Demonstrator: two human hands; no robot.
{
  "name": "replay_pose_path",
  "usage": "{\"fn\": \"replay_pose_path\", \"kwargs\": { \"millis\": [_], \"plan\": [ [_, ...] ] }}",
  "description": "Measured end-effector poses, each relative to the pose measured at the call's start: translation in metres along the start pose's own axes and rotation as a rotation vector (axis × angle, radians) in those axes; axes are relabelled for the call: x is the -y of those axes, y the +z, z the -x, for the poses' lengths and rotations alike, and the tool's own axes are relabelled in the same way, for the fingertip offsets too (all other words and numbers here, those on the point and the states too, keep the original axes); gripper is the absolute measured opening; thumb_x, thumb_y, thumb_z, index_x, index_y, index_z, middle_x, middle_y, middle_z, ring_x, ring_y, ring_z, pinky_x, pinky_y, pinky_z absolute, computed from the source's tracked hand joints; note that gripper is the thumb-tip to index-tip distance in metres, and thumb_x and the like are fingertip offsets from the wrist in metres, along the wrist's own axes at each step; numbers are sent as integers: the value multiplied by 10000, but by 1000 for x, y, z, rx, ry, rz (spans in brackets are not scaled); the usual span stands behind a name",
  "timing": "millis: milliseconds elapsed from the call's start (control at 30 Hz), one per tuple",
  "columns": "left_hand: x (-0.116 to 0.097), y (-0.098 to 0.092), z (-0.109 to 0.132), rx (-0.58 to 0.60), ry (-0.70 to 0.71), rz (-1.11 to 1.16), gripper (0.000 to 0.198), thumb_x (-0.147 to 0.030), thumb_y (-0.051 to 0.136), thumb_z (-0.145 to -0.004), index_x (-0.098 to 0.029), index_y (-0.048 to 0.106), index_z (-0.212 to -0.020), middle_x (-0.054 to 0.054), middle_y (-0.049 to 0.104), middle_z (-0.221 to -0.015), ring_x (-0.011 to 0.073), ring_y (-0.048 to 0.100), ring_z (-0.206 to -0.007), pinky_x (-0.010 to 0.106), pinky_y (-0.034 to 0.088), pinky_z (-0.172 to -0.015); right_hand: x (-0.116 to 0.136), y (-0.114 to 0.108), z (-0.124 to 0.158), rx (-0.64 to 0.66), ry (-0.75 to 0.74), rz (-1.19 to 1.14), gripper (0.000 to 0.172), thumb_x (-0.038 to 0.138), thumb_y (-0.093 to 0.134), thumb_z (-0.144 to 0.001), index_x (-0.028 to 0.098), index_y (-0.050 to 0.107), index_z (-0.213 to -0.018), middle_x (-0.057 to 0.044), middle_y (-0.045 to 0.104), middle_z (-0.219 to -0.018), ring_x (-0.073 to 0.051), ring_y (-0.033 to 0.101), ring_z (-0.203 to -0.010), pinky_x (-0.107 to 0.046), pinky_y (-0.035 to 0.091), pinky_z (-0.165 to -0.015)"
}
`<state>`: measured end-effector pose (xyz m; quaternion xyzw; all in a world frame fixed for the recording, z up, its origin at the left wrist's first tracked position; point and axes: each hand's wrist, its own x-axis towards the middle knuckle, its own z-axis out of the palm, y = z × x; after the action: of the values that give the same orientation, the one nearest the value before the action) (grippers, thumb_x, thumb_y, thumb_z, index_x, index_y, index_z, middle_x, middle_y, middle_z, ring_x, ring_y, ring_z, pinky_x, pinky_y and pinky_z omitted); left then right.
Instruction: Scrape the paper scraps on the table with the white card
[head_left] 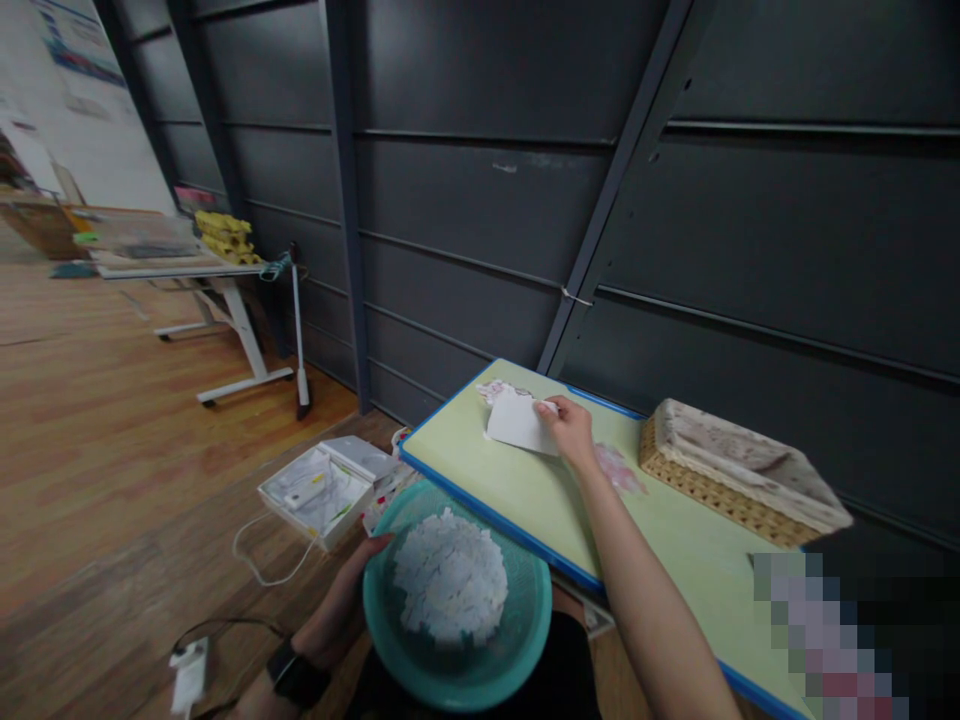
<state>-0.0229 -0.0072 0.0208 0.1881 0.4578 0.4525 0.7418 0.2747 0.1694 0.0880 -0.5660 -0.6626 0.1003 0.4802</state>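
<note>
My left hand (358,572) grips the rim of a teal plastic bowl (390,640) held below the table edge; the bowl is full of small white paper scraps (448,588). My right hand (570,430) reaches across the pale green table (540,500) and pinches the corner of a white sheet of paper (517,424) lying near the far edge. More crumpled paper (495,392) lies just behind that sheet.
A lined wicker basket (731,465) stands at the table's back right. An open white box (322,490) with a cable lies on the wooden floor to the left. A dark panelled wall runs behind. Another white table (217,290) stands far left.
</note>
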Motion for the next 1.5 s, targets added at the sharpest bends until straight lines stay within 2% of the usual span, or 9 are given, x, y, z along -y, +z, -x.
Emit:
{"fn": "replay_pose_path", "kwargs": {
  "millis": [200, 400, 567, 767, 1133, 1233, 1333, 1433, 1500],
  "plan": [
    [-6, 8, 6, 8, -4, 44, 342, -288, 612, -789, -137, 579, -1094, 17, 760, -762, 197, 658, -589, 321, 488, -621, -1, -7, -3, 61, 110, -193, 417, 543, 617, -633, 130, 653, -680, -30, 610, -616, -147, 487, -574, -249, 324, -530],
    [-9, 12, 8, -4, 52, 58, 175, -246, 614, -781, -135, 629, -916, -15, 707, -597, 162, 627, -539, 286, 481, -576, -4, -7, 0, 86, 208, -244, 429, 559, 671, -564, 138, 609, -620, -6, 540, -541, -117, 429, -516, -236, 281, -477],
    [-11, 11, 9, -17, 52, 55, 197, -245, 634, -754, -131, 641, -914, 2, 728, -636, 166, 639, -548, 297, 502, -602, -2, -9, 5, 388, 338, -356, 419, 529, 729, -514, 150, 567, -585, 32, 468, -476, -83, 370, -440, -229, 236, -435],
    [-13, 14, 11, -39, 61, 63, 93, -252, 654, -735, -169, 617, -756, -19, 707, -590, 140, 626, -520, 269, 486, -574, -2, -11, 7, 374, 386, -454, 438, 503, 772, -480, 161, 533, -612, 46, 472, -505, -77, 394, -449, -223, 274, -436],
    [-9, 12, 9, 1, 80, 70, 104, -233, 617, -773, -153, 623, -839, -18, 715, -606, 152, 639, -536, 273, 490, -582, 16, -10, 16, 862, 318, -496, 371, 413, 788, -530, 161, 525, -600, 57, 477, -507, -55, 390, -430, -191, 228, -405],
    [-8, 13, 9, 18, 71, 82, 157, -223, 603, -787, -145, 623, -922, -12, 720, -610, 170, 668, -601, 276, 499, -616, 14, -9, 12, 698, 345, -597, 375, 452, 770, -549, 161, 562, -662, 37, 523, -556, -72, 421, -462, -199, 265, -431],
    [-8, 14, 9, 11, 64, 82, 119, -223, 617, -776, -161, 624, -877, -13, 719, -605, 165, 667, -589, 268, 500, -597, 4, -13, 1, 207, 397, -603, 464, 570, 692, -578, 168, 592, -787, 13, 568, -628, -111, 463, -526, -223, 318, -479],
    [-6, 12, 6, -10, 62, 58, 83, -239, 634, -763, -167, 617, -799, -5, 726, -624, 156, 646, -537, 272, 499, -564, -8, -23, -7, -301, 346, -283, 541, 656, 534, -668, 151, 606, -845, -25, 595, -676, -151, 480, -598, -250, 333, -533],
    [-3, 10, 3, 3, 49, 38, 90, -250, 630, -767, -163, 618, -787, 2, 728, -632, 157, 639, -528, 280, 499, -550, -15, -30, -9, -447, 266, -3, 541, 635, 435, -753, 142, 627, -866, -55, 619, -717, -176, 500, -658, -264, 336, -582]
  ]
}}
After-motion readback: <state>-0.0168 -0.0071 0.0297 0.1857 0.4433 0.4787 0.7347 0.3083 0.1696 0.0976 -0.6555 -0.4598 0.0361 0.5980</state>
